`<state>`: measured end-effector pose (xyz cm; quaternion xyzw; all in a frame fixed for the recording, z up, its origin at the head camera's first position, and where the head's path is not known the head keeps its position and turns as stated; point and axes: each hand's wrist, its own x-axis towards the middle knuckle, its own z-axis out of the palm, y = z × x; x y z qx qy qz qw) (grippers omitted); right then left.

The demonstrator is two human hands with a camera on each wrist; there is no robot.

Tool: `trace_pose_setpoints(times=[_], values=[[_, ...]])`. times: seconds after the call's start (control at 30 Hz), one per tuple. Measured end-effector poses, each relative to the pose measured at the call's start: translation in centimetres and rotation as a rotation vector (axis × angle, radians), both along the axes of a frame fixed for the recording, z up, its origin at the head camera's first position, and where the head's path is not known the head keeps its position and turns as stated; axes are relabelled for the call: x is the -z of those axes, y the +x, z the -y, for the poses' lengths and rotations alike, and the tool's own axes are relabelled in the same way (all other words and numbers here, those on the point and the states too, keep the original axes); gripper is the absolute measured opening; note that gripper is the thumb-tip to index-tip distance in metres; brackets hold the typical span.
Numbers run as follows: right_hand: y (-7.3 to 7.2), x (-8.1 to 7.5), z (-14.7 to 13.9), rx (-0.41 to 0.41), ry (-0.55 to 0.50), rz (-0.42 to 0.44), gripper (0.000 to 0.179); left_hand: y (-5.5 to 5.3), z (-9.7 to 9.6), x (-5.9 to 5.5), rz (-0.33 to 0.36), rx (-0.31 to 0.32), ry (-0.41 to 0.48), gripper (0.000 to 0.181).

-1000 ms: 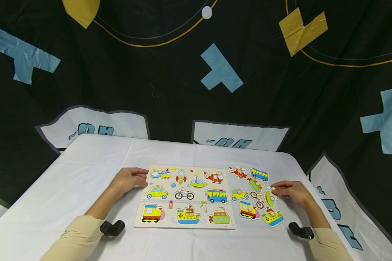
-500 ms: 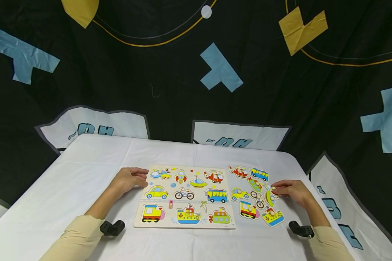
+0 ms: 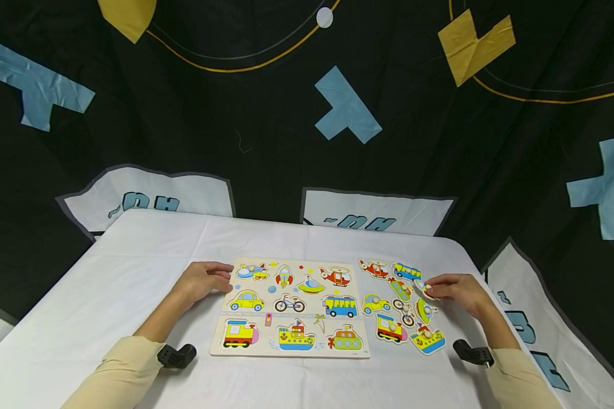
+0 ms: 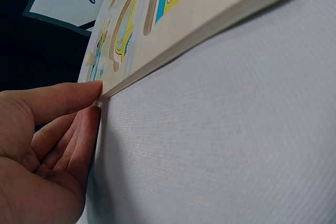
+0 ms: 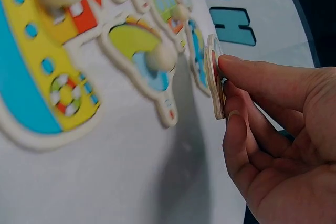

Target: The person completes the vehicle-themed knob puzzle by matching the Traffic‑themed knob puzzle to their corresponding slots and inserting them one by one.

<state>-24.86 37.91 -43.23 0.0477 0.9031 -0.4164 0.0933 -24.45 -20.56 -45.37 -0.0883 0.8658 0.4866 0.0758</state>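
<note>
My right hand point(image 3: 457, 292) pinches a rocket puzzle piece point(image 5: 213, 80) between thumb and fingertips, raised off the cloth at the right of the loose pieces. It is seen edge-on in the right wrist view. My left hand point(image 3: 204, 281) holds the left edge of the wooden puzzle board point(image 3: 217, 335) with thumb and fingertips, beside the airplane piece point(image 3: 252, 272), which sits in its place with a knob. Near the right hand lie the flying saucer piece point(image 3: 423, 311), the submarine piece point(image 3: 400, 289) and the bus piece point(image 3: 406, 272).
Other knobbed pieces lie right of the board: a helicopter point(image 3: 373, 268), a car point(image 3: 376, 304), a bicycle point(image 3: 404, 312), a train point(image 3: 390, 329) and a ship point(image 3: 427, 339). White cloth covers the table point(image 3: 153, 255). A black curtain point(image 3: 266, 136) hangs behind it.
My right hand has moved slightly up and away, lifting the rocket piece from beside the flying saucer piece. My left hand and the board have stayed in place.
</note>
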Motion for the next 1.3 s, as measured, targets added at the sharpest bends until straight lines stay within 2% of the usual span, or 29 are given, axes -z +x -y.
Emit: trace_pose_setpoints(times=[0.37,0.63,1.3], values=[[-1.0,-1.5,2.3,-0.043,-0.031,-0.015,0.036,0.2,-0.1,-0.2,-0.003,-0.002,-0.001,0.055],[-1.8,-1.8,4.3,-0.096,-0.065,-0.024,0.036,0.2,-0.1,-0.2,-0.004,-0.001,-0.005,0.055],[-3.5,-1.9,11.7,-0.133,-0.063,-0.049,0.026,0.3,-0.2,-0.3,0.007,-0.015,-0.013,0.053]])
